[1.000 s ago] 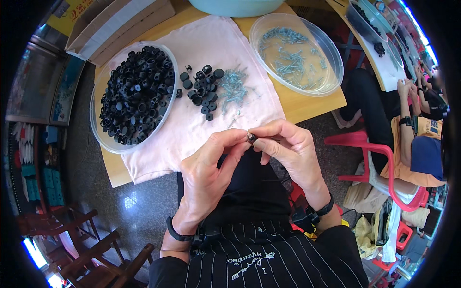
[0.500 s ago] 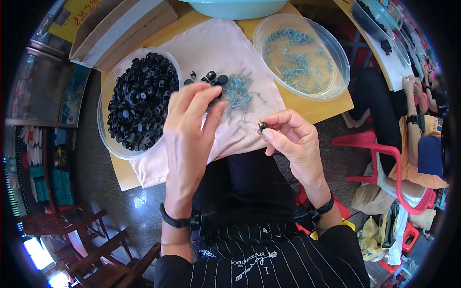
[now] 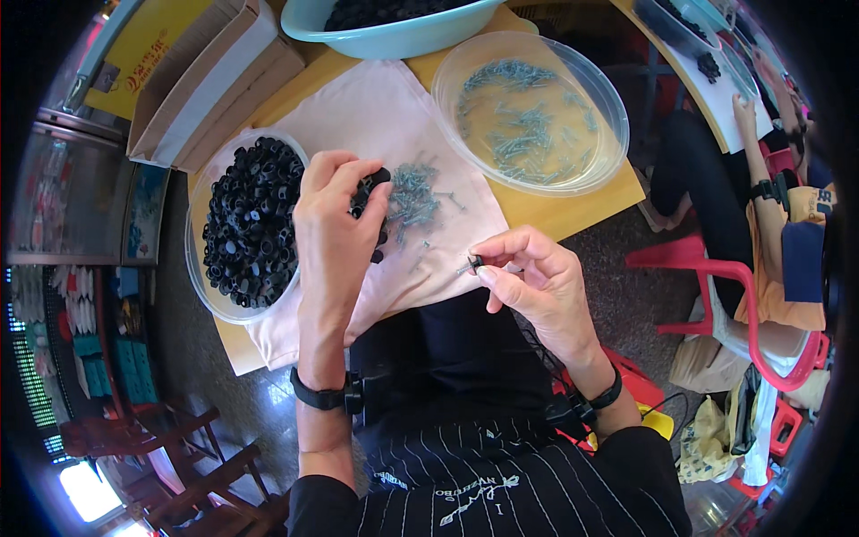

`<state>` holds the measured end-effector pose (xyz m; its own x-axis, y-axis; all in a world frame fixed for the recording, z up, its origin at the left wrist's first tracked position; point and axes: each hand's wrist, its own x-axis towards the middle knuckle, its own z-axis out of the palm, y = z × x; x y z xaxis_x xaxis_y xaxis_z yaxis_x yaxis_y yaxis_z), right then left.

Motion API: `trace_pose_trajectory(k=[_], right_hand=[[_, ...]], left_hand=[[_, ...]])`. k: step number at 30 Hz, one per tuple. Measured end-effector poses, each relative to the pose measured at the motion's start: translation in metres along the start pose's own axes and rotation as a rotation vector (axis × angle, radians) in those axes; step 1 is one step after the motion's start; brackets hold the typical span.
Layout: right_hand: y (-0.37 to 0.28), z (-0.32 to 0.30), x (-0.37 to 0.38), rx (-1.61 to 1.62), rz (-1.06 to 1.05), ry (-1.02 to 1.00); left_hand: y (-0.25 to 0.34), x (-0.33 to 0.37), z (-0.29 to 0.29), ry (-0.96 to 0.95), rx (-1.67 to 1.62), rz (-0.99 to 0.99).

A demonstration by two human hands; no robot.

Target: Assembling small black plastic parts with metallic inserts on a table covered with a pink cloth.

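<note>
My left hand point(image 3: 335, 210) is bent over the pink cloth point(image 3: 376, 107). Its thumb and index finger close on a small black plastic cap point(image 3: 382, 175), and a few more black pieces lie partly hidden under the fingers. Just to the right of that hand, a loose heap of silvery screws point(image 3: 413, 197) rests on the cloth. Lower right, my right hand point(image 3: 537, 277) pinches a screw with a black plastic knob point(image 3: 476, 262) between thumb and index finger, its metal shank pointing left.
On the left a clear round tub point(image 3: 190, 259) is heaped with black caps. Another clear tub point(image 3: 617, 134) holds scattered screws. Behind stand a pale blue basin point(image 3: 394, 41) and a cardboard box point(image 3: 210, 80). A red plastic chair point(image 3: 707, 268) and another person's arm are at right.
My left hand has lowered onto the black pieces, and its fingers have closed on one. The right hand still holds the knobbed screw, whose shank now shows more clearly. The whole view has shifted slightly.
</note>
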<state>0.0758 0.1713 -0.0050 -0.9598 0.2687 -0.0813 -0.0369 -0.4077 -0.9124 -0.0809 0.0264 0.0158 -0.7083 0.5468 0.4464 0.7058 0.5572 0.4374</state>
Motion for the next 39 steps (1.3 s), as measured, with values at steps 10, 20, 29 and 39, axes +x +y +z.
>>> trace_pose_trajectory(k=[10, 20, 29, 39], right_hand=[[-0.001, 0.023, 0.004, 0.009, -0.057, -0.048], [0.000, 0.035, 0.009, -0.014, -0.173, -0.020], [0.004, 0.022, 0.011, 0.233, 0.033, -0.013], [0.001, 0.031, 0.013, 0.063, -0.175, -0.009]], left_hand=[[0.016, -0.056, -0.015, 0.037, -1.283, -0.394], [0.023, -0.080, -0.002, 0.104, -1.469, -0.416], [0.027, -0.080, -0.001, 0.052, -1.535, -0.489], [0.026, -0.080, 0.007, 0.058, -1.610, -0.502]])
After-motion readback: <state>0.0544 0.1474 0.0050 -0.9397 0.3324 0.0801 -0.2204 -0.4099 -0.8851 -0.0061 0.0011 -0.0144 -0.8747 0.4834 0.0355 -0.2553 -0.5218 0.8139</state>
